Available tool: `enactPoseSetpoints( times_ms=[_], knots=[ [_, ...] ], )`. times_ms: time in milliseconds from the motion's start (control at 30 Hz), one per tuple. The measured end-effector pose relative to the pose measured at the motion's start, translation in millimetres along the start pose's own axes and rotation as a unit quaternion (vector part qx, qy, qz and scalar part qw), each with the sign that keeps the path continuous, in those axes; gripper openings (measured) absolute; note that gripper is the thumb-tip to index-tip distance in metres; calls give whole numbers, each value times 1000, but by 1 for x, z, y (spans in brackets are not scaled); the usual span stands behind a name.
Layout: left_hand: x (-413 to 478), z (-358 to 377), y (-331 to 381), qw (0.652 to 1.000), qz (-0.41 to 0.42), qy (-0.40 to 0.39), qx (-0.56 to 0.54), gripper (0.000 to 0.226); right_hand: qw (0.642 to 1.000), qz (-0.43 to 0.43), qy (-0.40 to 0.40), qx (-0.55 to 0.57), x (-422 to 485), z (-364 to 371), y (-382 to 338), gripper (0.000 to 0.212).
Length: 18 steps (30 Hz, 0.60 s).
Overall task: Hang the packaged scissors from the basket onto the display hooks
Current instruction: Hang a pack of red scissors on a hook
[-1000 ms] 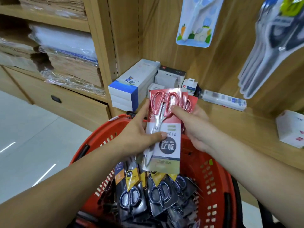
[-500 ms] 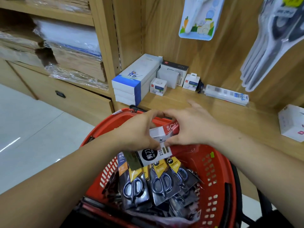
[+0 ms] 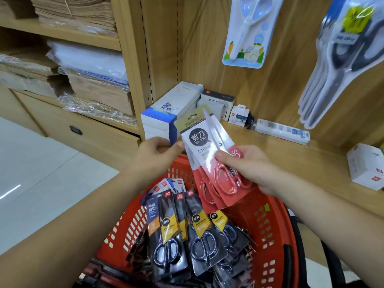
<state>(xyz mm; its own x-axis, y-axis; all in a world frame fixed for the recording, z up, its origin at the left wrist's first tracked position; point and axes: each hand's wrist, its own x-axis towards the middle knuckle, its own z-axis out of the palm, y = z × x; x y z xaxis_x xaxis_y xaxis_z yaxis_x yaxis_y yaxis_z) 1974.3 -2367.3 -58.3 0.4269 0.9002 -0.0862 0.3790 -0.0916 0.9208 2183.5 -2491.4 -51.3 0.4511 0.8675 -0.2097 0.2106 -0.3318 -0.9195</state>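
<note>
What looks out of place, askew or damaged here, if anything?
Nothing looks damaged or spilled. The black-handled scissors packs lie in a loose, overlapping heap in the red basket. The red-handled packs, held by the left hand and right hand, are fanned and tilted.

Hands: two, the left hand (image 3: 153,154) and the right hand (image 3: 249,169). Count of red-handled scissors packs (image 3: 197,140): at least three, fanned in the right hand. Count of black-handled scissors packs (image 3: 166,235): at least four visible, below both hands in one red basket (image 3: 270,246). Above the right hand: one pale blue scissors pack (image 3: 245,38).
</note>
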Motion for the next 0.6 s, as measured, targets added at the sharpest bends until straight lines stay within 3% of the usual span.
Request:
enactPoseSetpoints(
  times_ms=[67,133,300,433,600],
  knots=[
    [-11,15,0,982,-67,-126,-126,29,999,0,9,53,1,3,2,27],
    [-17,28,-1,963,-63,-172,-196,26,995,-2,-1,98,0,7,2,29],
    [-15,37,2,970,-42,-115,-208,21,988,18,2,154,-2,13,-1,30],
    [-14,31,7,972,-19,-68,-225,15,981,19,56,184,1,15,-8,30],
    [-8,10,11,979,28,3,-200,12,980,-58,152,111,-3,5,-27,26]
  ],
)
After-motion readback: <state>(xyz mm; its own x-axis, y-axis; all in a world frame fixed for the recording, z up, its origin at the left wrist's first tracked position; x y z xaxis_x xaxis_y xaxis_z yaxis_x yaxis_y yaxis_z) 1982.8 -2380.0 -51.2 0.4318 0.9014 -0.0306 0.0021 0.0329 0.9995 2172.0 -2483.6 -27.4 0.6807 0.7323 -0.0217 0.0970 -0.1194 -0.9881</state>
